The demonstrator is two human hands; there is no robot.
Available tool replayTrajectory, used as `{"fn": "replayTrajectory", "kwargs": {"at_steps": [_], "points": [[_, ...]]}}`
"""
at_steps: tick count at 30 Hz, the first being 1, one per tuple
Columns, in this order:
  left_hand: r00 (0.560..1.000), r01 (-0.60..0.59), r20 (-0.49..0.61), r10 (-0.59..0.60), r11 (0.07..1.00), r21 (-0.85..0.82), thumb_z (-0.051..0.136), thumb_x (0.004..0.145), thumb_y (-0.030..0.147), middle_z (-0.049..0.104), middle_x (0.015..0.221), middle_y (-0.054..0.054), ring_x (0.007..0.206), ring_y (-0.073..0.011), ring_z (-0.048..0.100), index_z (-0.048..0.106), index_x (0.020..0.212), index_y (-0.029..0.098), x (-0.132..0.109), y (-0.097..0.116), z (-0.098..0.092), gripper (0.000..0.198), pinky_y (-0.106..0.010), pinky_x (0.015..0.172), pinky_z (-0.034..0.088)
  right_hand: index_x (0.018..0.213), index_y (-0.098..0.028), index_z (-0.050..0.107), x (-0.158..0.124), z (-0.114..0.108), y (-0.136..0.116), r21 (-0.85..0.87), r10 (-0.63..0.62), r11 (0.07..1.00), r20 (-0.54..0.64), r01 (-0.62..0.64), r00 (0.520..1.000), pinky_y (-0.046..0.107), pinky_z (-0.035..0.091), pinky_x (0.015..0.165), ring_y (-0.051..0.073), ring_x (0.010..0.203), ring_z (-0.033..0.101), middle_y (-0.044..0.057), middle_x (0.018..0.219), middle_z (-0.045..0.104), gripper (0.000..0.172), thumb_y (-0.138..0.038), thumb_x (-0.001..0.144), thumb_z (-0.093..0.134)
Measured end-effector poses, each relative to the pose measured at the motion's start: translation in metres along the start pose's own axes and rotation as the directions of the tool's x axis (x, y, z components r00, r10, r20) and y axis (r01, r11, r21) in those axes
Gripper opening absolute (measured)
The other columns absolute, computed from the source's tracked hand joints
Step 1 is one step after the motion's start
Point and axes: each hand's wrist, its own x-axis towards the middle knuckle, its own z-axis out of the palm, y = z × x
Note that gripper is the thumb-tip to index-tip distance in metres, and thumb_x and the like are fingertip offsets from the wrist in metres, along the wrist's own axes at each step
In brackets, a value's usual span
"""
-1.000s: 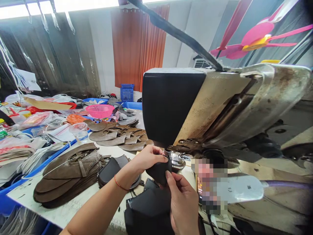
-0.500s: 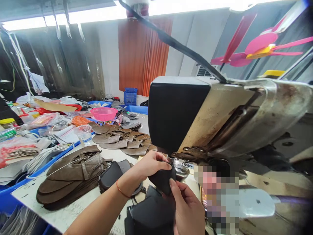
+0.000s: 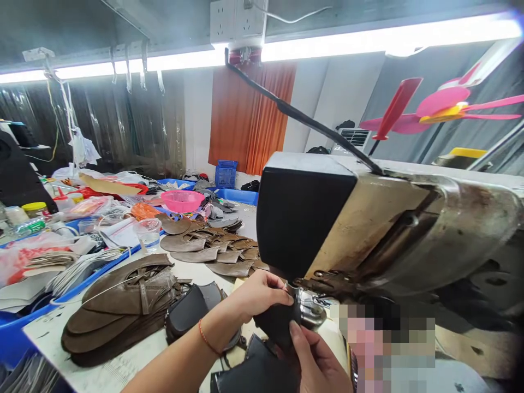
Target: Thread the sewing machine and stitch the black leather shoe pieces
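My left hand [image 3: 264, 293] pinches the upper edge of a black leather-like piece [image 3: 276, 323] between thumb and fingers. The lower right edge of that same piece is gripped by my right hand [image 3: 319, 357], its thumb pressed on the dark surface. The piece's top edge sits at the presser area under the head of a sewing machine [image 3: 305, 218]; the needle itself I cannot make out. Right beside the piece is a shiny metal part [image 3: 311, 311] of the machine. Below my hands lie more black pieces [image 3: 254, 368], partly covered by my right hand and forearm.
Brown shoe-upper pieces [image 3: 118, 305] lie stacked at left, with more brown pieces [image 3: 216, 248] spread behind. Black stitched pieces [image 3: 190, 308] rest by my left forearm. A blue tray [image 3: 88, 275] of bags and papers runs along the left. Beyond stands a pink basin [image 3: 182, 201].
The view has tilted up, so the scene sits lower in the picture. Both hands keep their hold on the black piece at the machine, with little visible shift.
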Motion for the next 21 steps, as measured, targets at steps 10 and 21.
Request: {"fn": "replayTrajectory", "kwargs": {"at_steps": [10, 21], "points": [[0.999, -0.04, 0.029, 0.04, 0.999, 0.007, 0.067, 0.053, 0.027, 0.055, 0.063, 0.002, 0.062, -0.0105, 0.045, 0.059, 0.06, 0.014, 0.003, -0.004, -0.003, 0.017, -0.022, 0.059, 0.035, 0.079, -0.016, 0.067, 0.003, -0.001, 0.007, -0.074, -0.01, 0.997, -0.021, 0.009, 1.0, 0.023, 0.049, 0.059, 0.018, 0.067, 0.06, 0.005, 0.072, 0.067, 0.06, -0.069, 0.051, 0.077], [0.993, -0.119, 0.037, 0.116, 0.988, 0.095, 0.065, 0.061, 0.025, 0.061, 0.072, 0.0, 0.073, -0.0135, 0.054, 0.064, 0.071, 0.014, 0.005, -0.01, -0.008, 0.016, -0.023, 0.069, 0.043, 0.08, -0.014, 0.068, 0.017, -0.014, 0.018, -0.022, 0.004, 1.0, 0.114, -0.002, 0.993, 0.024, 0.053, 0.063, 0.019, 0.068, 0.062, 0.007, 0.074, 0.067, 0.058, -0.064, 0.053, 0.081]]}}
